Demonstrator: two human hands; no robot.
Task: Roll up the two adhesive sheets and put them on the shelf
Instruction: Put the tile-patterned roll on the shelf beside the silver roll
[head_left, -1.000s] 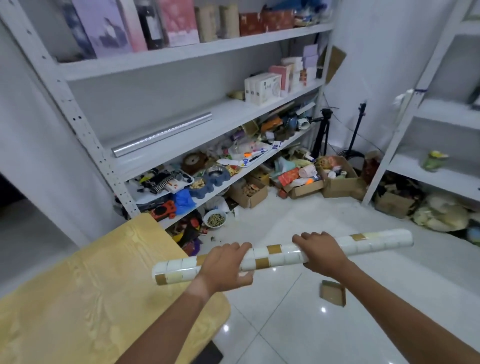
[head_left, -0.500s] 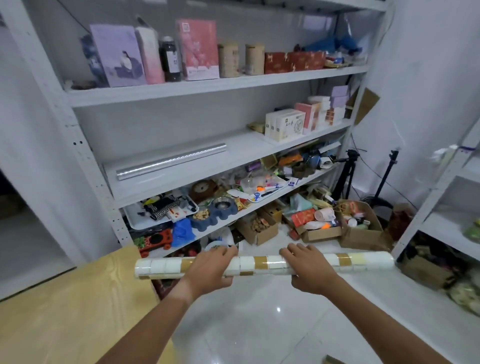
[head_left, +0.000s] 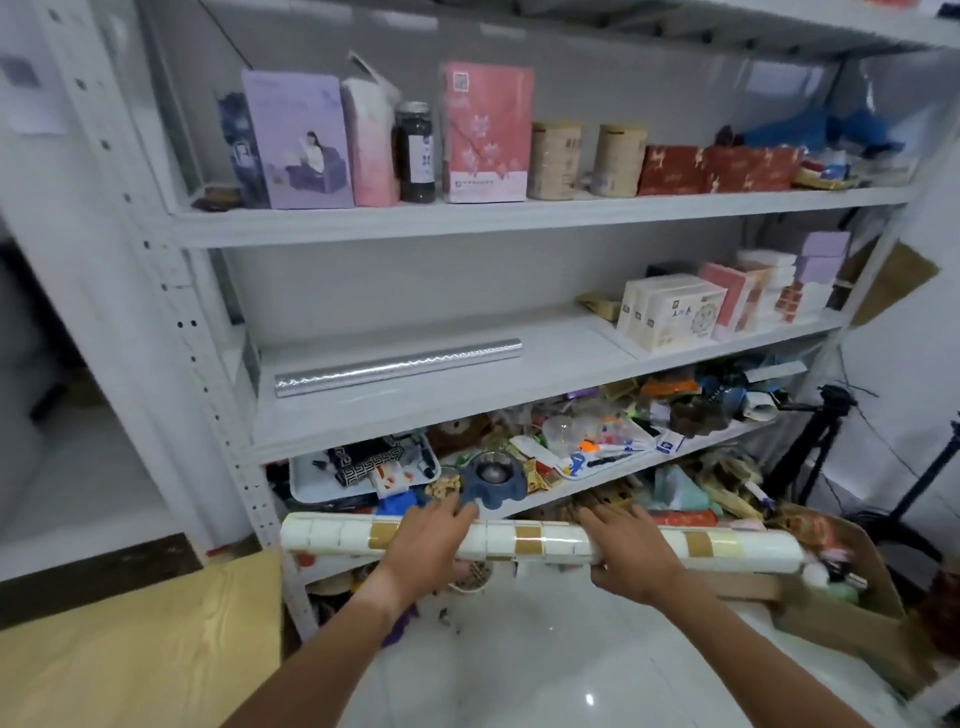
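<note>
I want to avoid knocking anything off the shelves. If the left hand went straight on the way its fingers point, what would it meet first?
Probably the blue flower-shaped dish at the front edge of the cluttered shelf. The left hand, gripping the tile-patterned roll, points straight at it, though depth is unclear from this view.

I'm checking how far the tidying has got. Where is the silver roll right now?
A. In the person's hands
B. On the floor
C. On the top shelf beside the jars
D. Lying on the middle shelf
D: the silver roll lies flat on the middle shelf, while both hands hold the tile-patterned roll lower down.
</note>
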